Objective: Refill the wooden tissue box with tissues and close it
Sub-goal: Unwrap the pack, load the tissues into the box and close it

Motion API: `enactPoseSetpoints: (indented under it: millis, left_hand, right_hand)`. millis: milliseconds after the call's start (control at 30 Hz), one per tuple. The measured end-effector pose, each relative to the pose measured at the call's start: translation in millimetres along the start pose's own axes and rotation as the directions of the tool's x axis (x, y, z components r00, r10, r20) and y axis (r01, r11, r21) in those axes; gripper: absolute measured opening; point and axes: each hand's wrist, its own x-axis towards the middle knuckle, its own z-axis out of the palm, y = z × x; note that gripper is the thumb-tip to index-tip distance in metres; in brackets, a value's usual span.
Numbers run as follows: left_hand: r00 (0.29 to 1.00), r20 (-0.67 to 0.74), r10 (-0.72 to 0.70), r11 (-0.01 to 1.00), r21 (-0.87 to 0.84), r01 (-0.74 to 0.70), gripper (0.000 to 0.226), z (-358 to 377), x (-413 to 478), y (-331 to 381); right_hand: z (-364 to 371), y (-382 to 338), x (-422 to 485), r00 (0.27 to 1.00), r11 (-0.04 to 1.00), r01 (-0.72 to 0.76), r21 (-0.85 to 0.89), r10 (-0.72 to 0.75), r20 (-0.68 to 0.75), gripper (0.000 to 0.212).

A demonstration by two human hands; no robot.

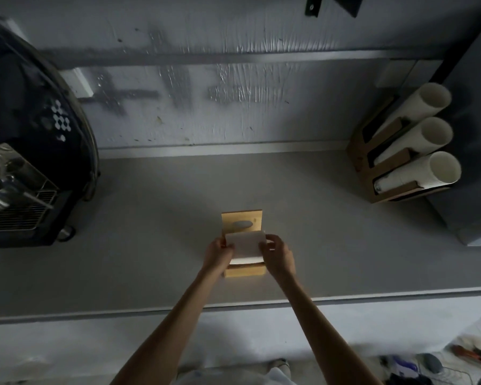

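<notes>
A wooden tissue box (245,271) stands on the grey counter (150,232), its lid (242,221) with an oval slot swung open toward the wall. A white stack of tissues (246,244) sits in and above the box opening. My left hand (219,252) grips the stack's left edge. My right hand (277,254) grips its right edge, fingers curled over the top. The lower part of the stack is hidden inside the box.
A dark coffee machine (31,151) with a metal drip grate fills the left side. At the right, a wooden holder (383,173) carries three stacks of white paper cups beside a grey cabinet (472,162). The counter's front edge (233,304) runs below my wrists.
</notes>
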Motion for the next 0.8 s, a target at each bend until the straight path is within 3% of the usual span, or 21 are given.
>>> enactPoseSetpoints:
  millis: [167, 467, 633, 800]
  left_hand:
    - [1.0, -0.005, -0.009, 0.998, 0.069, 0.01, 0.028, 5.7, 7.2, 0.8]
    - [0.999, -0.024, -0.034, 0.998, 0.043, 0.035, 0.029, 6.5, 11.1, -4.6]
    - [0.998, -0.063, -0.012, 0.992, 0.124, 0.02, 0.024, 8.9, 9.1, -3.9]
    - [0.998, -0.062, -0.014, 0.97, 0.24, 0.029, 0.041, 11.1, 14.7, -7.7]
  right_hand:
    - [12.6, -0.9, 3.4, 0.999, 0.996, -0.025, -0.091, 0.022, -0.027, 0.033]
    - [20.4, 1.8, 6.4, 0.999, 0.984, -0.029, -0.176, 0.025, -0.022, 0.03]
    - [25.8, 1.7, 6.9, 0.999, 0.973, -0.027, -0.229, 0.016, -0.051, 0.028]
    - [27.5, 4.4, 7.8, 0.998, 0.96, -0.018, -0.278, 0.0, -0.064, 0.026]
